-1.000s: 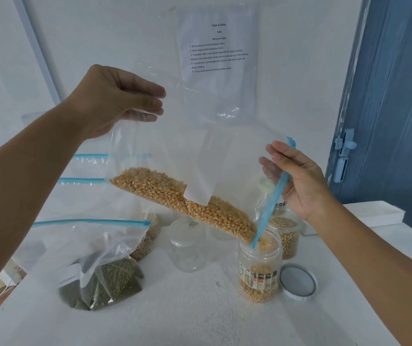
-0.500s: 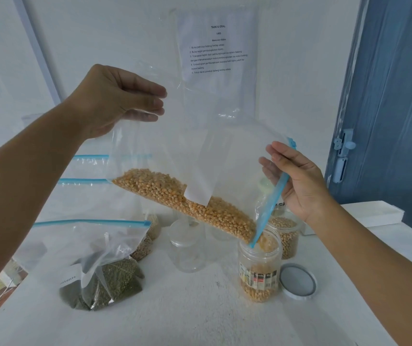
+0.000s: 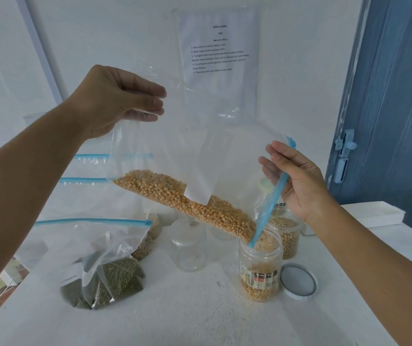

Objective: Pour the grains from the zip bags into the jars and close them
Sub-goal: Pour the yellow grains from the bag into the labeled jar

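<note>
Our left hand (image 3: 115, 101) is up high, and its fingers and thumb pinch the bottom corner of a clear zip bag (image 3: 175, 151). Our right hand (image 3: 297, 181) is lower, and its fingers curl around the blue zip edge (image 3: 271, 199) at the bag's open mouth. The bag hangs tilted between our hands, high on the left and low on the right. Yellow corn grains (image 3: 187, 203) lie in a long slope along the low side of the bag, down to the mouth. The tip of the mouth sits right in the open top of a clear jar (image 3: 261, 268) with a label on it. This jar stands on the white table (image 3: 200, 315) and has corn at its bottom and near its top. Its white lid (image 3: 298, 280) lies flat on the table just beside it, on the right. Behind it stands another jar (image 3: 287, 236) with pale grains inside. An empty jar (image 3: 187, 245) with its lid on stands to the left of the corn jar. Near the left side of the table lies a green grain bag (image 3: 102, 265), zipped at the top. More bags (image 3: 87, 171) stand behind it. A paper sheet (image 3: 220, 46) with writing hangs on the wall.
</note>
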A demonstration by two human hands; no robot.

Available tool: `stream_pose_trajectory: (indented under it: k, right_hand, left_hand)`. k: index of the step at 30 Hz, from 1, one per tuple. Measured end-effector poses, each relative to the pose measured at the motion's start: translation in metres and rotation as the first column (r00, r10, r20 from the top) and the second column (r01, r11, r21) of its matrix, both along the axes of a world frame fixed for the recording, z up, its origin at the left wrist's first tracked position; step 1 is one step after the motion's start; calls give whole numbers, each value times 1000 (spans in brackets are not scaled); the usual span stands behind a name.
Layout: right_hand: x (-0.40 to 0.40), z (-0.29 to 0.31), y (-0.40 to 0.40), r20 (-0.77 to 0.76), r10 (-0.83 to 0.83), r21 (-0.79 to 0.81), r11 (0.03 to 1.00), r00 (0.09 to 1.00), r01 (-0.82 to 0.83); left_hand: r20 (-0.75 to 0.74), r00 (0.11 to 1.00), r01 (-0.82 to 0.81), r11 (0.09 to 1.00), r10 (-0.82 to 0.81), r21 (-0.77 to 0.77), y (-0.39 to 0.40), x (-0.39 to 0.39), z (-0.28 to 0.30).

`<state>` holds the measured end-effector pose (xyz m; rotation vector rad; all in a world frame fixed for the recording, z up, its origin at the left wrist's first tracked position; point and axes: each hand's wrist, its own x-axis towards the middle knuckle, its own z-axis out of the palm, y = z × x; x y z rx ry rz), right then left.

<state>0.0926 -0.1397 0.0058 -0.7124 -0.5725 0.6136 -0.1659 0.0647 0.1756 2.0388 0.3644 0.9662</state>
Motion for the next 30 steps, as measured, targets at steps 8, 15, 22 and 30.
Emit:
stream_pose_trajectory:
  k: [8, 15, 22, 30]
  right_hand:
    - [1, -1, 0, 0, -4, 4, 1000, 1000, 4]
    - [2, 0, 0, 9, -5, 4, 1000, 1000, 5]
    - [-1, 0, -1, 3, -1, 2, 1000, 1000, 1]
    - [-1, -1, -2, 6, -11, -4, 1000, 1000, 11]
  left_hand:
    - [4, 1000, -1, 1000, 1, -5, -1, 0, -1]
    - [9, 1000, 1, 1000, -1, -7, -2, 0, 1]
    - [1, 1000, 9, 1000, -9, 11, -5, -1, 4]
    - [8, 1000, -3, 1000, 3, -3, -6, -1, 0]
